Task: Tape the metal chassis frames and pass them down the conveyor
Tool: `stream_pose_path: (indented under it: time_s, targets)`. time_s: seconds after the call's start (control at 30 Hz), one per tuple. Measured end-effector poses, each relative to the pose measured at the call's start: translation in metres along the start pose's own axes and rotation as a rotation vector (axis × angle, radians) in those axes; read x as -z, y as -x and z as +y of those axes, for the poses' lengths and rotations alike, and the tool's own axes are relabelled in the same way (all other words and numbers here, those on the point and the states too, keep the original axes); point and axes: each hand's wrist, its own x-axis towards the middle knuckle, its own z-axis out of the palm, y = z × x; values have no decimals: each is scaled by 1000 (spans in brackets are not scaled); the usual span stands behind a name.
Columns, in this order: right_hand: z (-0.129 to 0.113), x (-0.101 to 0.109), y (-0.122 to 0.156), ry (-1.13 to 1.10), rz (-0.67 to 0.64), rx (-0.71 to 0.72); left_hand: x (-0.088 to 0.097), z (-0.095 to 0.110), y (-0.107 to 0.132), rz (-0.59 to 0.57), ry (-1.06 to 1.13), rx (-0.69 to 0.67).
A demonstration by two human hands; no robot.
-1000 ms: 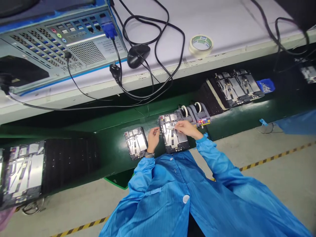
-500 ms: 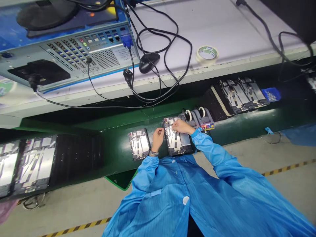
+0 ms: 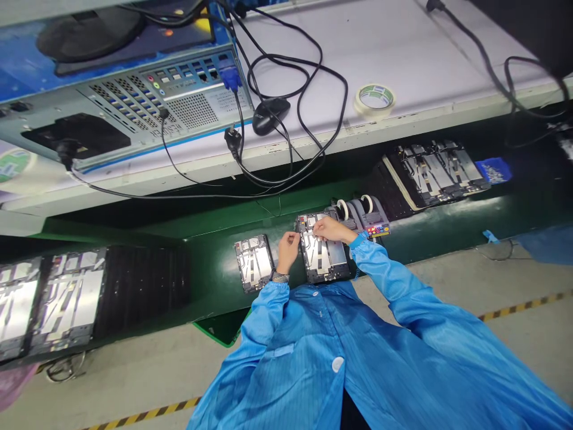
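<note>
An opened tablet point(image 3: 323, 263) with silver battery plates and dark strips lies on the green bench in front of me. Over its upper part is my right hand point(image 3: 330, 229), fingertips pinched together close to the metal; anything between them is too small to make out. My left hand point(image 3: 287, 249) is at the tablet's left edge, thumb and fingers closed together, and what they hold, if anything, cannot be seen. A second opened tablet point(image 3: 254, 264) rests just left of my left hand.
A tape dispenser point(image 3: 370, 218) with two white rolls stands right of the tablet. More opened tablets sit at the far left point(image 3: 67, 304) and right point(image 3: 441, 170). On the shelf above are a computer case point(image 3: 179, 107), a mouse point(image 3: 271, 114), looping cables and a tape roll point(image 3: 376, 98).
The view has shifted slightly. Both hands keep nearly the same pinched pose at the tablet, and nothing else has visibly moved.
</note>
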Motion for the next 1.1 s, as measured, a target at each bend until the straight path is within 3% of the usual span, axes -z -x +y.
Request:
stream_pose_path:
  time_s: [0.23, 0.7, 0.87, 1.1]
  targets:
    - [-5, 4, 5, -93, -57, -16, -1, 0, 0, 6, -1, 4]
    - [-6, -2, 1, 172, 28, 4, -2, 6, 3, 15, -105, -18]
    - [-2, -4, -1, 186, 31, -14, -4, 19, 4, 39, -296, -61]
    - [-10, -5, 3, 240, 47, -27, -8, 55, 15, 19, -787, -36]
